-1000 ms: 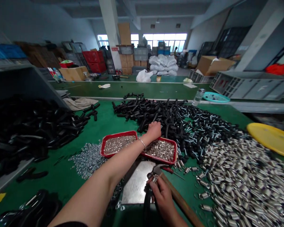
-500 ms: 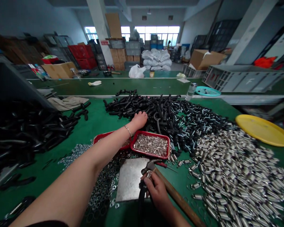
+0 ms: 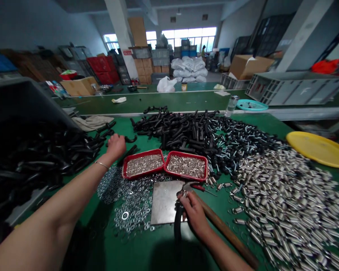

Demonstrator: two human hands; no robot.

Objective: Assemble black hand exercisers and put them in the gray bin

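Note:
My left hand (image 3: 115, 146) reaches out to the left of two red trays (image 3: 123, 171) and is closed around a black hose piece (image 3: 129, 151) lying on the green table. My right hand (image 3: 194, 213) is near the front edge, shut on a black hose (image 3: 177, 226) with a metal sleeve at its tip. This hand rests at the right edge of a steel plate (image 3: 164, 201). A hammer (image 3: 224, 231) with a wooden handle lies under that hand, its head by the plate's corner. Both trays hold small metal parts.
Black hose pieces are heaped behind the trays (image 3: 180, 128) and on the left (image 3: 31, 158). Shiny metal sleeves (image 3: 285, 199) cover the right side. Washers (image 3: 130, 205) lie left of the plate. A yellow disc (image 3: 319, 148), a grey crate (image 3: 293, 92) and a bottle (image 3: 233, 105) stand farther back.
My left hand has swung from the hose pile behind the trays to the left and now grips a black piece. The right hand stays on the hose by the plate.

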